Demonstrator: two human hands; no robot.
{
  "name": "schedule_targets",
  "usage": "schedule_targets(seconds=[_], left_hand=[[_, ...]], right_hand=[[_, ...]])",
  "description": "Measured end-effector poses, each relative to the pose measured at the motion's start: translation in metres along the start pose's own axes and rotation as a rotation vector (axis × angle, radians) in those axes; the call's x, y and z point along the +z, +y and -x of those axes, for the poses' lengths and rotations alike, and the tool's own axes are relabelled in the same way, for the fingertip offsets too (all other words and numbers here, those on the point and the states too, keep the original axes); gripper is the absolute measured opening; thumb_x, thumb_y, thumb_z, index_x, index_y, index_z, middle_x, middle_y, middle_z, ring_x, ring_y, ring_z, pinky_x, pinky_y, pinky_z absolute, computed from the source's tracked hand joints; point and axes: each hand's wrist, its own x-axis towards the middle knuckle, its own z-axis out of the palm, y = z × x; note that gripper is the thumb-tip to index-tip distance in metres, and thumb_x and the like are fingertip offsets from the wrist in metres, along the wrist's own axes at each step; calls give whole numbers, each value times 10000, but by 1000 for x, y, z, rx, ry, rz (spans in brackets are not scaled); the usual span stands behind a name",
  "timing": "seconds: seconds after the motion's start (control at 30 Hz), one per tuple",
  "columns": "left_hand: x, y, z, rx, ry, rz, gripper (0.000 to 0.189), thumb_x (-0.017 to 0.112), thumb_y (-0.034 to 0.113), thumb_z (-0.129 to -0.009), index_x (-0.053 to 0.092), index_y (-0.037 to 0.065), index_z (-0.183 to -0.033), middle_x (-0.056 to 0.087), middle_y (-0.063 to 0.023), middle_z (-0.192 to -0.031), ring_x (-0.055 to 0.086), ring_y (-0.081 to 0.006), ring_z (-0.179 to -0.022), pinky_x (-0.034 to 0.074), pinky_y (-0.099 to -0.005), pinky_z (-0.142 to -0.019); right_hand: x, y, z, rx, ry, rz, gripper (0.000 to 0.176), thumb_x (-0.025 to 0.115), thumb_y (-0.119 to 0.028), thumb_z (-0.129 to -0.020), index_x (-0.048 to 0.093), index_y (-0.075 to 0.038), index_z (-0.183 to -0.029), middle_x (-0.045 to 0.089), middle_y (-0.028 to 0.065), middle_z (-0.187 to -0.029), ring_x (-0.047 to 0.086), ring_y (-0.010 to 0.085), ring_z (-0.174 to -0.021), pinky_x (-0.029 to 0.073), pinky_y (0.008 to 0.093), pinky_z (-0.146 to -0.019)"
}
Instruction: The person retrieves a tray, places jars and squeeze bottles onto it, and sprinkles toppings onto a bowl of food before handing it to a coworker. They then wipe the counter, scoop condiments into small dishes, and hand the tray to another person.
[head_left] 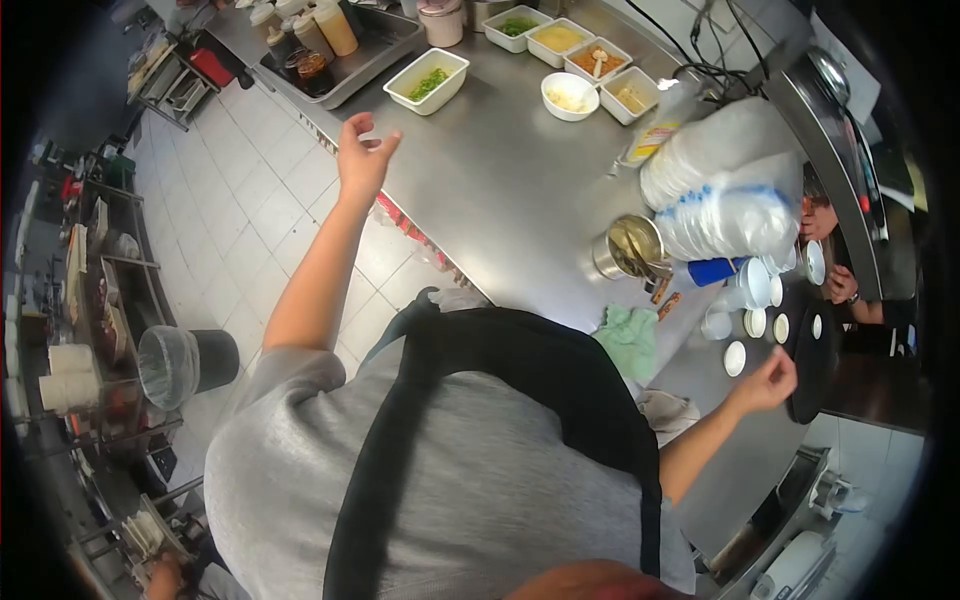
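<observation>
My left hand (365,155) is raised over the near edge of the steel counter (510,190), fingers spread, holding nothing. A white tub of chopped greens (428,82) is the nearest thing beyond it. Out to the right, my right hand (768,383) has its fingers curled together; I see nothing in it. It hovers beside several small white dishes (736,357) and a black round tray (812,362). My grey shirt and black apron fill the lower part of the view.
Tubs of toppings (558,38), a white bowl (568,96) and a tray of sauce bottles (335,45) stand at the back. A metal utensil pot (628,245), bagged white containers (730,190) and a green cloth (630,340) are nearer. Another person's hand (840,285) is at the right. A lined bin (180,365) stands on the floor.
</observation>
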Motion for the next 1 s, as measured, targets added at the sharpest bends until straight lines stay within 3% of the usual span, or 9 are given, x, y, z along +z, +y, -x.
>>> schedule_targets(seconds=[0.03, 0.13, 0.27, 0.33, 0.5, 0.7, 0.8, 0.9, 1.0], left_hand=[[1, -13, -13, 14, -45, -79, 869, 832, 261, -612, 349, 61, -1305, 439, -180, -1209, 519, -268, -1032, 466, -369, -842], [23, -28, -41, 346, 12, -255, 1068, 866, 251, -543, 223, 112, -1385, 342, -211, -1298, 400, -333, -1179, 381, -406, -980], [52, -29, -83, 286, -84, -300, 1162, 869, 239, -521, 139, 157, -1421, 336, -221, -1295, 355, -372, -1206, 328, -417, -1025], [64, -42, -103, 276, -220, -262, 1180, 870, 215, -519, 113, 222, -1424, 304, -218, -1298, 364, -372, -1210, 364, -401, -1010], [57, -45, -98, 404, -373, -108, 1010, 830, 151, -510, 289, 180, -1362, 393, -168, -1175, 456, -362, -1094, 434, -412, -916], [67, -12, -16, 496, -661, 47, 1062, 864, 227, -513, 252, 121, -1374, 401, -191, -1154, 444, -372, -1047, 409, -414, -911], [80, -4, 4, 497, -719, 100, 1067, 858, 194, -527, 227, 123, -1384, 390, -193, -1157, 444, -373, -1044, 407, -420, -910], [99, -2, 11, 530, -758, 125, 1045, 838, 147, -554, 212, 127, -1390, 380, -195, -1167, 444, -379, -1053, 405, -423, -914], [105, 11, 13, 479, -888, 124, 1024, 812, 91, -573, 201, 119, -1395, 373, -197, -1190, 443, -382, -1072, 400, -424, -925]], right_hand=[[0, -39, -10, -27, 72, -133, 68, 619, -32, -825, 626, 20, -867, 594, 122, -951, 577, 214, -850, 497, 333, -742], [14, -157, -25, -177, 59, -315, 83, 567, 6, -856, 624, 53, -893, 591, 132, -941, 590, 203, -836, 524, 312, -731], [74, -295, 1, -100, -211, -615, 129, 550, 35, -849, 636, 34, -945, 612, 142, -979, 602, 209, -880, 517, 303, -768], [111, -337, 15, -270, -341, -554, 138, 629, 17, -783, 663, -24, -910, 632, 98, -929, 614, 208, -863, 500, 307, -741], [206, -417, 58, -280, -661, -653, 141, 658, -9, -750, 676, -75, -873, 632, 91, -899, 623, 257, -792, 501, 327, -717], [290, -404, 109, -430, -1071, -48, 128, 554, -54, -789, 659, -24, -858, 633, 176, -942, 641, 311, -821, 514, 403, -718], [287, -387, 116, -213, -1211, 244, 164, 537, -89, -784, 652, -10, -870, 638, 185, -924, 642, 329, -822, 520, 405, -718], [290, -360, 127, -277, -1136, 322, 199, 510, -128, -812, 661, -23, -889, 649, 183, -903, 650, 331, -821, 525, 409, -704], [299, -341, 136, -91, -1114, 277, 208, 508, -143, -814, 673, -22, -856, 655, 202, -860, 660, 317, -795, 528, 410, -687]])
